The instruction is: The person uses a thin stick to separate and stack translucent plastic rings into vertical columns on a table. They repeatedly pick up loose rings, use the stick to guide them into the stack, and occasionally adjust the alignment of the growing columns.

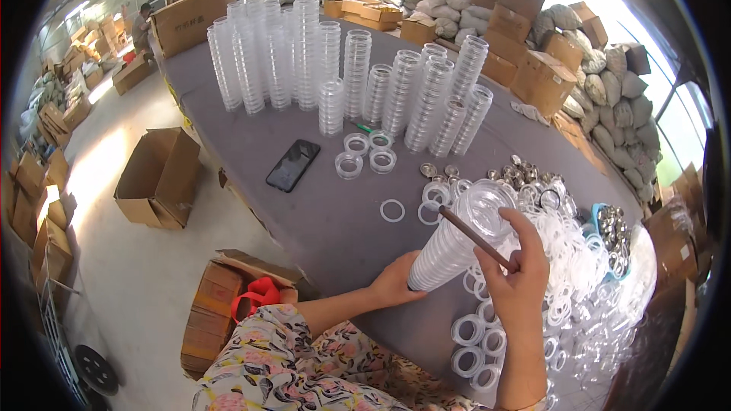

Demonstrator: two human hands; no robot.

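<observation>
My left hand is wrapped round the lower part of a tilted stack of clear round plastic pieces, which leans up and to the right. In my right hand a thin brown stick is gripped, slanting across the front of the stack's upper end. The right index finger reaches to the rim of the top piece; whether it touches is hard to tell. Loose white rings lie heaped just right of that hand. Several clear rings rest on the table below the stack.
Tall stacks of clear plastic pieces stand along the table's far side. A black phone lies left of several short ring pieces. A blue tray of metal parts is at right. Open cardboard boxes stand on the floor.
</observation>
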